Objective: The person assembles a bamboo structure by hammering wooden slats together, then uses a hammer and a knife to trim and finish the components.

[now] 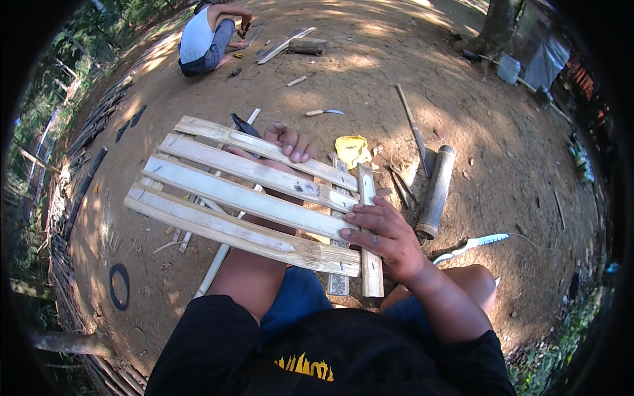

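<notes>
Pale bamboo slat panel held above the lap, with the hands at its far edge and right end.
Left hand: grip pinching the far slat, fingers curled over its outer edge, forearm passing beneath the panel. Right hand: fingers laid across the slat ends and a crosswise strip; thumb hidden, so whether this grip pinches cannot be told. Four slats run side by side with open gaps; their left ends project free of both hands. Brown soil gives broad room between the far edge and a curved knife. Clearance narrows at right: a bamboo tube lies near the right hand, and a saw lies near the right knee.
</notes>
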